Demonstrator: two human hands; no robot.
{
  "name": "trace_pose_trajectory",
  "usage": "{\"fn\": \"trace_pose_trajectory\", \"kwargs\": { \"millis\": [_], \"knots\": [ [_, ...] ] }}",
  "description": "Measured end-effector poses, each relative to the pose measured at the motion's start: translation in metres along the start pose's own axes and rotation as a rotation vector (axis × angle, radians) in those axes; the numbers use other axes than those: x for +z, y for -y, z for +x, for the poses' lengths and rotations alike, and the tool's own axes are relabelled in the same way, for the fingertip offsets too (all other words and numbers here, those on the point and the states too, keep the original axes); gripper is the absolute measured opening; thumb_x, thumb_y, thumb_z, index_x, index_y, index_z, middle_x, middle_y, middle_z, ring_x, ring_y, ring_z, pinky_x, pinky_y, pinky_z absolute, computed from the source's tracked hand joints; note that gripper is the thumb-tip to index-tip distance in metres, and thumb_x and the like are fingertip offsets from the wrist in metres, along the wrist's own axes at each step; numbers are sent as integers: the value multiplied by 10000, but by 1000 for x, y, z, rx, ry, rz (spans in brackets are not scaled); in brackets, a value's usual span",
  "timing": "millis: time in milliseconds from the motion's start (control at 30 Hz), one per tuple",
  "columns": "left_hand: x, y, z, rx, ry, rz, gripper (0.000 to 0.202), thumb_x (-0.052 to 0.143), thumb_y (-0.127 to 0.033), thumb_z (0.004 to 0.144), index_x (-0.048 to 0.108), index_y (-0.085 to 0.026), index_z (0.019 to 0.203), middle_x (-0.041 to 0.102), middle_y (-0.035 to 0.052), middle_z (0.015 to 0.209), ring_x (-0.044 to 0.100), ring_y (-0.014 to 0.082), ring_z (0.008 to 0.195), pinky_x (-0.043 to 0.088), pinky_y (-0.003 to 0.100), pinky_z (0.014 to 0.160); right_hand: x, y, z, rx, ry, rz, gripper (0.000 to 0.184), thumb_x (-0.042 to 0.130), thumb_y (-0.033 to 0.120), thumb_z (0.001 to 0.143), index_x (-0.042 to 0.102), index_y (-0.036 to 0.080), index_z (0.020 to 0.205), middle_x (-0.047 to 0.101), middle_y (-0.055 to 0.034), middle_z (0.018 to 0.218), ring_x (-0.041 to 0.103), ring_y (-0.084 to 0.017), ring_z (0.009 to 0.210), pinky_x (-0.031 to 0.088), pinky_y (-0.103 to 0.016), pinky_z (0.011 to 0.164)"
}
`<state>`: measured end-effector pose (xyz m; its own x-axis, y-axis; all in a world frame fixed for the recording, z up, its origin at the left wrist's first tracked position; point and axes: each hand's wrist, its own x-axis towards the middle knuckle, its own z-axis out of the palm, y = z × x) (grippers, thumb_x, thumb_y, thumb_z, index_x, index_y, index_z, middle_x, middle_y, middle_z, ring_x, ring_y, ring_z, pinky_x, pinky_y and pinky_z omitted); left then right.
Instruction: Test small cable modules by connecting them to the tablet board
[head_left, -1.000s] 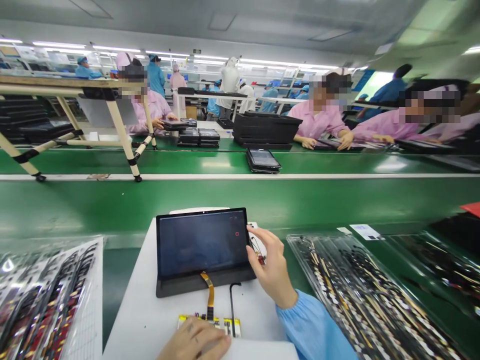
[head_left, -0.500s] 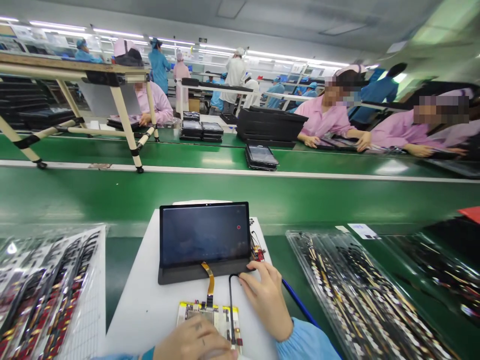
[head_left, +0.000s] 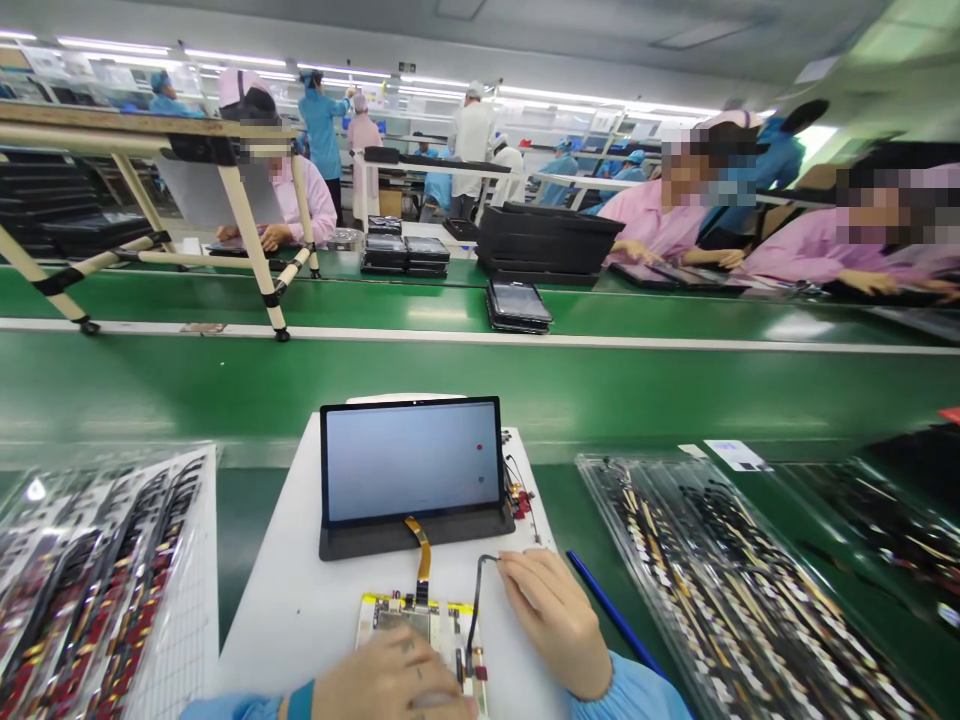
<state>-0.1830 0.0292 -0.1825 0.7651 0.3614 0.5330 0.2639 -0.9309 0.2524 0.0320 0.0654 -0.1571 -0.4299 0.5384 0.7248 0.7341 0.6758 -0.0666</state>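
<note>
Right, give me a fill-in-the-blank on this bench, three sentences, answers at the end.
The flat ribbon cable running from the tablet to the circuit board is ____.
The fingers of the right hand are next to a thin ____ cable.
A blue rod lies to the ____ of the right hand.

Answers: yellow; black; right.

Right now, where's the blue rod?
In the head view, the blue rod lies on the green bench right of the white mat, between the right hand and the clear tray.
</note>
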Motion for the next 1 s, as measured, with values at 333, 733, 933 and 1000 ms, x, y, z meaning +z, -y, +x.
{"fn": "trace_pose_trajectory", "kwargs": {
  "millis": [333,733,933,1000],
  "knots": [
    [-30,5,5,-280,-237,-272,363,515,-351,885,473,-241,1228,622,85,1009,602,207,906,451,300,796,-2,3,10,-67,-114,-15,169,447,10,846,563,133,849,654,-49,738,532,-134,656,466,-251,586],
    [-49,116,11,-912,-1457,-326,298,502,-334,748,535,-208,1015,558,9,894,537,130,761,404,243,722,-3,-15,-21,-172,-11,-97,308,469,-13,822,573,143,1067,674,-49,879,584,-146,719,462,-270,646],
    [-41,118,3,-963,-1264,-518,328,496,-438,767,603,-184,945,636,26,823,599,170,735,452,270,673,-11,-8,-30,-87,55,-96,550,390,-28,852,317,168,1360,661,-41,962,614,-146,767,457,-269,724],
    [-41,118,5,-964,-1209,-553,349,530,-457,750,627,-175,931,656,42,886,609,205,839,460,291,736,-14,-4,-31,-48,90,-90,543,377,4,874,297,204,1372,657,-22,973,620,-148,767,451,-266,734]
  ]
}}
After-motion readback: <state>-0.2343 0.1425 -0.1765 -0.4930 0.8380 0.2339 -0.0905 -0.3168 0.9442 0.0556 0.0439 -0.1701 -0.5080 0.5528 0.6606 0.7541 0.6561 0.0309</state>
